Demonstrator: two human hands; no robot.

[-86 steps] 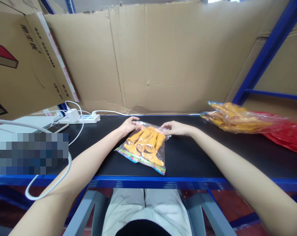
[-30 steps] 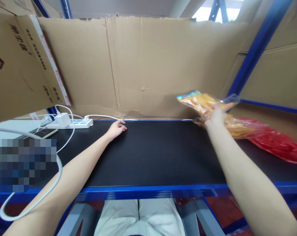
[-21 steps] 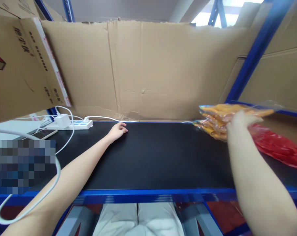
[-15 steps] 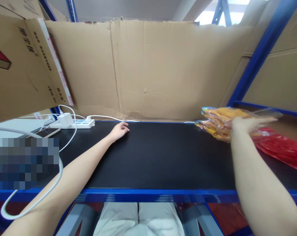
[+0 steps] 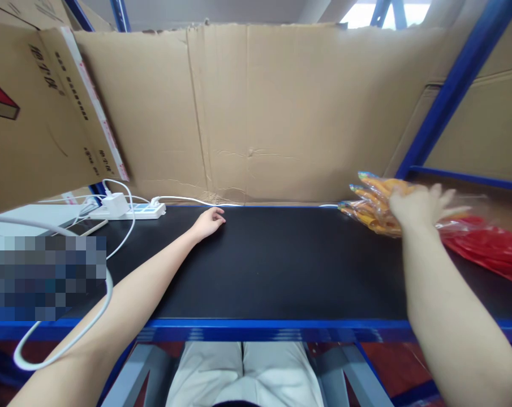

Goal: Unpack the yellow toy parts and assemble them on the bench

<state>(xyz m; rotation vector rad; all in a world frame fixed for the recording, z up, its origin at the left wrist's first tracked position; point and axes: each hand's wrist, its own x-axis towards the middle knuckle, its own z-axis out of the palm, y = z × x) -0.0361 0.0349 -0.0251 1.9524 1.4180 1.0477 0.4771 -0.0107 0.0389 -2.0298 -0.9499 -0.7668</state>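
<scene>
My right hand (image 5: 417,204) lies with fingers spread on top of a pile of clear bags filled with orange toy pieces (image 5: 371,207) at the right end of the black mat (image 5: 272,260). The topmost bag rests on the pile under my palm, and I do not grip it. My left hand (image 5: 209,221) rests on the mat near its back edge, left of centre. Its fingers are loosely apart and it holds nothing.
A red plastic bag (image 5: 489,249) lies under and behind the pile at far right. A white power strip (image 5: 132,210) with a charger, a phone (image 5: 86,226) and a thick white cable (image 5: 69,339) sit at left. A cardboard wall (image 5: 259,113) backs the shelf, with a blue post (image 5: 446,96) at right.
The bag of orange pieces that lay between both hands went right in my right hand onto the pile. The fingers have now spread off it. My left hand stayed on the mat.
</scene>
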